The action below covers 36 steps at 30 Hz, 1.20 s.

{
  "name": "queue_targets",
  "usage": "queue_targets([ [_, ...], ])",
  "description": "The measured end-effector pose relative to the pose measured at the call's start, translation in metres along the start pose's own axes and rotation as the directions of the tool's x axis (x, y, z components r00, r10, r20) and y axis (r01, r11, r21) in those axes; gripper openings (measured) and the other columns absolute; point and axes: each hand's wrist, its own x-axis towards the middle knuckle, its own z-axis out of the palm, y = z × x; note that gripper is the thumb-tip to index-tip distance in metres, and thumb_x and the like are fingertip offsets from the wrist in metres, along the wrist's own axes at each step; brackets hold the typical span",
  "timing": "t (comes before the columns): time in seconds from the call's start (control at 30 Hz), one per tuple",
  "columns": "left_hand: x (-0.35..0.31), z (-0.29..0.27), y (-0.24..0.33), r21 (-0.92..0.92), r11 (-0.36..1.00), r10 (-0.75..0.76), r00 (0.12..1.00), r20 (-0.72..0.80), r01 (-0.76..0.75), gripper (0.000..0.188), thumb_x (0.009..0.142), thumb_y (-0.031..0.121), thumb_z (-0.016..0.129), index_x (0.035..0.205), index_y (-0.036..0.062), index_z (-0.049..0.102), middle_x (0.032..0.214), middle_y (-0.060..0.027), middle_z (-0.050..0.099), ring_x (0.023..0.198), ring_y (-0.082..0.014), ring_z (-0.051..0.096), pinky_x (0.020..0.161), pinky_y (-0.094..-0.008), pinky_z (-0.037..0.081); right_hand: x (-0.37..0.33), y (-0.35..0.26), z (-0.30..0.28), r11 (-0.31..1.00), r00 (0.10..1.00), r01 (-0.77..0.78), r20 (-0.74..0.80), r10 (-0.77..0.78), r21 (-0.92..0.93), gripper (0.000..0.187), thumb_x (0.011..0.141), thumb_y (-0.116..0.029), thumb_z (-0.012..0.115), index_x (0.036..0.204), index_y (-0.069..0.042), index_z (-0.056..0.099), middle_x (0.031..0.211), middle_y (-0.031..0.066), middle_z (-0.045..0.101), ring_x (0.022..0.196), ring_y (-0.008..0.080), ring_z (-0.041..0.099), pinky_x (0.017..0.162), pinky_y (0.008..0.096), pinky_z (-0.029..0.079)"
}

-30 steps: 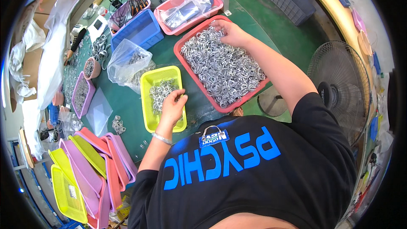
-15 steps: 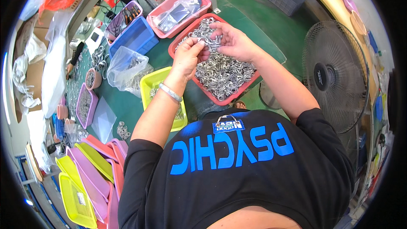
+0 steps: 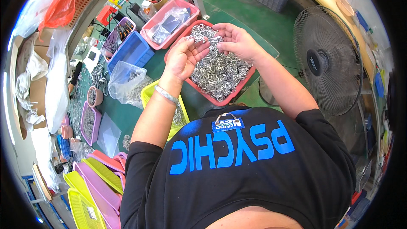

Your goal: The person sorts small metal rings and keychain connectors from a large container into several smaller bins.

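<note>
Moved since the earlier frame: our left hand (image 3: pixel 183 58), then closed to a pinch, now opened palm-up; our right hand (image 3: pixel 242 44), much as before.
Silvery rings (image 3: pixel 218 74): heaped in the red tub (image 3: pixel 222 102), at the right edge of the table (image 3: pixel 195 106).
Left hand: half open, fingers loosely curled; rings show by its fingertips, held or merely behind, we cannot tell.
Right hand: cupped, thumb apart from fingers; its grip, if any, we cannot make out.
Step in hand, we judge: picking over rings above the tub; the next move calls for fingertips kept inside its rim.
In the way: our left forearm, across the yellow basket (image 3: pixel 148 90).
Around: pink tub (image 3: pixel 185 23) just beyond the red tub's far-left corner; blue bin (image 3: pixel 131 53); clear bag (image 3: pixel 123 82); fan (image 3: pixel 328 61), off the table's right edge.
</note>
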Motion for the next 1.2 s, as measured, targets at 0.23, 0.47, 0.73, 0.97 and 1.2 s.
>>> queue_targets([
  [0.23, -0.007, -0.008, 0.002, -0.072, 0.997, 0.003, 0.998, 0.071, 0.002, 0.028, 0.081, 0.012, 0.046, 0.105, -0.0016, 0.048, 0.098, -0.0163, 0.056, 0.094, -0.0287, 0.055, 0.084, -0.0402, 0.045, -0.004, -0.009, 0.011, 0.997, 0.997, 0.073, 0.015, -0.073, 0.009, 0.052, 0.073, 0.002, 0.059, 0.121, -0.001, 0.038, 0.099, 0.0037, 0.049, 0.079, 0.0067, 0.051, 0.064, 0.0194, 0.044],
  [0.47, -0.020, 0.012, 0.002, 0.099, 0.974, -0.209, 0.977, 0.029, 0.206, 0.023, 0.084, 0.024, 0.051, 0.094, 0.0035, 0.055, 0.084, -0.0073, 0.056, 0.076, -0.0163, 0.056, 0.062, -0.0276, 0.047, 0.001, 0.002, 0.024, 0.834, 0.912, 0.383, 0.021, -0.409, -0.398, 0.056, 0.068, 0.007, 0.058, 0.120, -0.006, 0.043, 0.091, 0.0041, 0.050, 0.072, 0.0070, 0.052, 0.060, 0.0214, 0.045],
  [0.73, -0.021, 0.003, -0.003, 0.110, 0.983, -0.142, 0.990, -0.026, 0.144, 0.018, 0.085, 0.019, 0.048, 0.097, 0.0058, 0.053, 0.086, -0.0061, 0.057, 0.078, -0.0164, 0.056, 0.062, -0.0268, 0.046, -0.006, -0.006, 0.032, 0.730, 0.870, 0.470, 0.121, -0.478, -0.497, 0.058, 0.068, 0.011, 0.050, 0.123, -0.007, 0.039, 0.103, 0.0081, 0.050, 0.076, 0.0136, 0.053, 0.067, 0.0240, 0.046],
  [0.97, -0.033, -0.015, 0.000, 0.090, 0.991, -0.096, 0.994, -0.050, 0.100, 0.009, 0.083, 0.010, 0.048, 0.090, 0.0061, 0.050, 0.092, -0.0086, 0.058, 0.084, -0.0201, 0.058, 0.068, -0.0302, 0.048, 0.010, 0.009, -0.001, 0.771, 0.958, 0.172, -0.077, -0.275, -0.613, 0.048, 0.072, 0.004, 0.051, 0.118, -0.005, 0.043, 0.104, 0.0094, 0.055, 0.078, 0.0149, 0.055, 0.070, 0.0276, 0.046],
  [1.2, -0.048, -0.051, -0.009, 0.023, 0.997, -0.070, 0.993, -0.099, 0.072, 0.017, 0.080, 0.006, 0.043, 0.096, 0.0070, 0.049, 0.100, -0.0148, 0.057, 0.087, -0.0227, 0.058, 0.064, -0.0292, 0.050, 0.051, 0.051, -0.031, 0.439, 0.989, -0.143, -0.149, 0.022, -0.887, 0.040, 0.070, -0.003, 0.051, 0.110, -0.005, 0.051, 0.090, 0.0115, 0.061, 0.085, 0.0258, 0.058, 0.076, 0.0337, 0.046],
])
